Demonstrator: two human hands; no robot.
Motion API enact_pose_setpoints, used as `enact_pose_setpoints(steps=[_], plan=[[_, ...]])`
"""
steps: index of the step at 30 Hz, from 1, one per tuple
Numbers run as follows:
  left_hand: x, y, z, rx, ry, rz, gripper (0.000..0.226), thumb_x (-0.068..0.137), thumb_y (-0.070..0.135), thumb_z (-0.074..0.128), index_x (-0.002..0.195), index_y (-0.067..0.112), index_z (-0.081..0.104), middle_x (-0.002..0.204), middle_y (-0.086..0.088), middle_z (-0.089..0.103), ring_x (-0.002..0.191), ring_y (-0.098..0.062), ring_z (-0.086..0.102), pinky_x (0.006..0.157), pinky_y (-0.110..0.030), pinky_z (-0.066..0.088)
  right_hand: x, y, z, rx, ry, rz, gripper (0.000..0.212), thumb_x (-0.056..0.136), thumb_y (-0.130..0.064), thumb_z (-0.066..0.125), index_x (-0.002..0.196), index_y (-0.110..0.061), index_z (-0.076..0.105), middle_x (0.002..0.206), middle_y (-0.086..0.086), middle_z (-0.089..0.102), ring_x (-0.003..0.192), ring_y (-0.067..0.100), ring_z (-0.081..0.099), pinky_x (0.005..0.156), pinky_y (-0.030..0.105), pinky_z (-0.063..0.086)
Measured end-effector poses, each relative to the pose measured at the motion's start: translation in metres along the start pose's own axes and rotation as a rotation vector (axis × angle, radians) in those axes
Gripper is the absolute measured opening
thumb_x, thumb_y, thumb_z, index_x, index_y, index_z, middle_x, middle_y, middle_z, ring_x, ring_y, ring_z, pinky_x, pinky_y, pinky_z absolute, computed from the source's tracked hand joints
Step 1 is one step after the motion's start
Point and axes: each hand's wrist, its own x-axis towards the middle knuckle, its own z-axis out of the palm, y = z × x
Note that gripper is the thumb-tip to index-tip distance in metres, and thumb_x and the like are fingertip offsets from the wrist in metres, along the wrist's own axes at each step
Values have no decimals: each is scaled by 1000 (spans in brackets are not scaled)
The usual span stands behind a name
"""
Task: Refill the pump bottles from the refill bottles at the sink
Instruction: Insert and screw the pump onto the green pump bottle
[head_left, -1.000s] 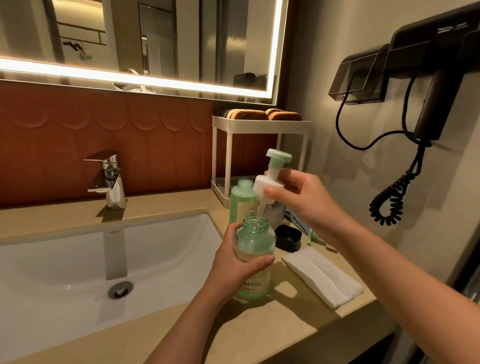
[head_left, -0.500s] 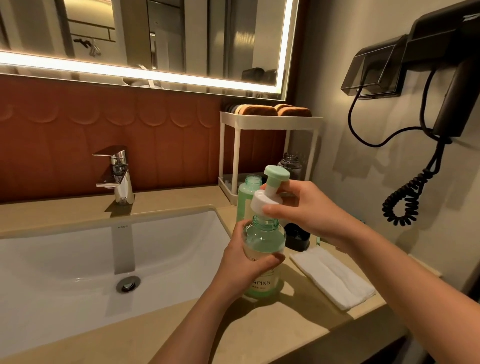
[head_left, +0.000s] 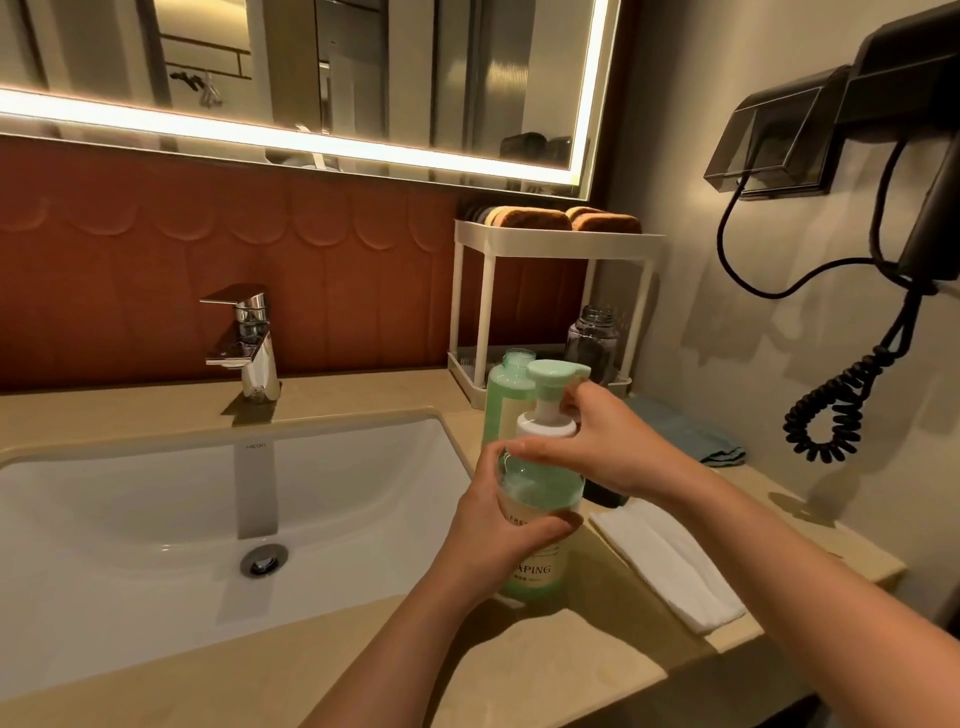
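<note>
The pump bottle (head_left: 540, 488) stands upright on the stone counter (head_left: 597, 660), just right of the sink (head_left: 156, 519). It contains pale green liquid. The left hand (head_left: 493, 540) grips its body, fingers and thumb wrapped round the label. The right hand (head_left: 608, 452) pinches the white collar of the pump head (head_left: 548, 415), which sits on the bottle's neck; whether it is fully screwed down cannot be told. An uncapped green refill bottle (head_left: 501, 400) stands just behind. A folded white cloth (head_left: 670, 566) lies on the counter to the right.
</note>
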Motion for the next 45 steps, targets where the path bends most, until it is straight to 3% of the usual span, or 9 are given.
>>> enact_pose_setpoints(steps=[4,9,13,17,21,28,31,38,45], plan=[[1,-1,1,-4,13,-5,75,72,25,77,126,44,27,114,20,51,109,-6,53,91,-26,46,-2,2,16,124,3,37,55,72,-49,68,116,-20,49,112,-4,58,104,12,57,92,37,49],[0,-2,-1,-7,-9,5,75,71,28,78,128,37,31,118,16,51,110,-7,52,92,-29,46,-16,10,5,362,-117,35,54,81,-54,43,128,-27,48,124,-9,50,114,5,48,91,20,37],[1,-2,-1,-19,-23,-5,82,66,41,78,132,37,29,125,13,50,114,-7,51,95,-31,45,-19,11,-2,393,-81,-66,27,89,-25,50,115,-28,57,110,-20,63,98,-11,58,75,4,44],[-1,-2,-1,-22,-19,-2,73,70,33,78,124,44,31,118,19,51,111,-4,51,89,-22,44,-11,6,-1,373,54,-106,35,68,-30,70,101,-34,59,100,-11,68,92,-1,64,74,13,51],[1,-3,2,12,0,2,76,67,36,78,123,47,28,118,20,51,111,-4,51,92,-25,45,0,3,13,315,88,-28,43,73,-32,75,109,-26,53,102,-10,63,96,7,60,85,29,49],[-2,-1,1,7,-29,8,78,65,37,76,128,40,30,117,17,52,109,-4,53,91,-26,47,-14,1,18,423,14,-33,33,89,-36,47,118,-23,53,108,-17,55,100,3,54,72,14,44],[-3,1,1,7,-30,14,83,59,43,73,130,36,30,121,13,52,111,-7,53,97,-33,47,-26,10,11,454,-71,-64,31,96,-28,38,123,-34,53,113,-28,55,104,-9,52,81,9,44],[-3,-1,1,28,-39,13,77,63,43,78,124,47,32,120,17,52,113,-5,52,98,-32,46,-19,6,-2,325,102,-121,32,67,-27,75,97,-25,65,97,-5,70,95,11,65,84,27,54],[-2,-4,5,51,-6,20,84,70,30,79,133,42,25,115,25,50,111,-1,52,96,-27,46,-7,-1,23,233,211,8,50,69,-34,77,111,-25,50,104,-7,60,99,11,58,85,32,48]])
